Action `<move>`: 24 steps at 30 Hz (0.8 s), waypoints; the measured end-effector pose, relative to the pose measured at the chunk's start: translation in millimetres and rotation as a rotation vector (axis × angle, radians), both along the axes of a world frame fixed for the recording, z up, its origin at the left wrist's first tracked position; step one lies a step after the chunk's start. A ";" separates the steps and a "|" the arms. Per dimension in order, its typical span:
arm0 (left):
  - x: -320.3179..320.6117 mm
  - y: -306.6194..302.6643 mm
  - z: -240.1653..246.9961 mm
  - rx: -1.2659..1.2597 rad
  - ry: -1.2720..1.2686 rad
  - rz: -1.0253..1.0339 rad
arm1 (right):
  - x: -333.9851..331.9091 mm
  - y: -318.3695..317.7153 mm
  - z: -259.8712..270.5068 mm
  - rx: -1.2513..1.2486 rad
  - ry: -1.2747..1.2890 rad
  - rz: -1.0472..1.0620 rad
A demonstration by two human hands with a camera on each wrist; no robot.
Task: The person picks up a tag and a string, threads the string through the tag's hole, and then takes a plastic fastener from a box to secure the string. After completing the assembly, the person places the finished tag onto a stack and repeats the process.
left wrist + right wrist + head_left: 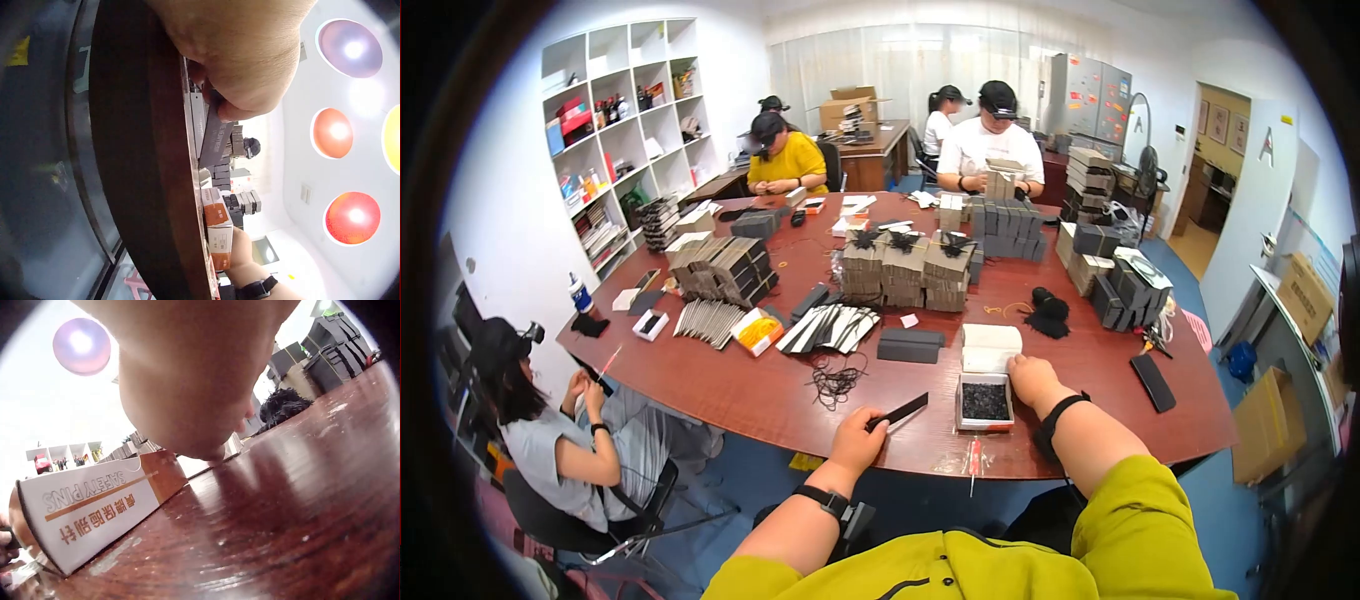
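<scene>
In the head view my left hand (857, 440) pinches a dark, flat strip of card (898, 412) near the table's front edge. Small print shows on this card (215, 139) in the left wrist view, where thumb and fingers grip one end. My right hand (1034, 383) is at the right side of an open box (984, 427) filled with small black pins (985, 400). "SAFETY PINS" is printed on the box's side (103, 503) in the right wrist view. The right fingertips are low by the box's far corner, partly hidden behind the wrist. A white flap (991, 349) lies behind the pins.
Dark cards (910, 345), black cords (837, 380) and fanned white-and-black strips (830, 328) lie to the left. Bundled card stacks (910, 272) rise behind. A black tassel heap (1048, 312) and a dark slab (1152, 383) are to the right. Other people sit around the table.
</scene>
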State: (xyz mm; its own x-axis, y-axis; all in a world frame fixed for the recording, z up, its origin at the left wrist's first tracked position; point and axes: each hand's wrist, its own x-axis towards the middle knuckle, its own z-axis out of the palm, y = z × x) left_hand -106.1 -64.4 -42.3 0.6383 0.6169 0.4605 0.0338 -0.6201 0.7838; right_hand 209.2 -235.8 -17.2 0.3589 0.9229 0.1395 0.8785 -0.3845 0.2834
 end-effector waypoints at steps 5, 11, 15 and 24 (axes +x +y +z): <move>-3.2 -5.4 13.7 0.014 0.073 0.024 | -5.7 3.1 -0.6 0.067 0.009 -0.014; -1.3 -3.0 1.9 0.040 0.041 0.023 | 6.4 11.0 -18.2 0.073 0.164 -0.142; -1.5 -2.1 5.7 0.060 0.033 0.005 | -19.9 1.3 20.3 0.042 0.072 -0.062; 4.9 2.7 -8.1 -0.336 -0.209 0.062 | -10.2 -11.7 20.3 0.311 0.130 -0.036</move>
State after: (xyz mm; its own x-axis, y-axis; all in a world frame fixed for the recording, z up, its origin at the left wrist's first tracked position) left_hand -101.2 -61.7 -50.4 0.5093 0.7893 0.3428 -0.1187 -0.3301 0.9365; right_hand 198.9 -247.5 3.1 0.4239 0.8297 0.3631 0.8840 -0.4664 0.0337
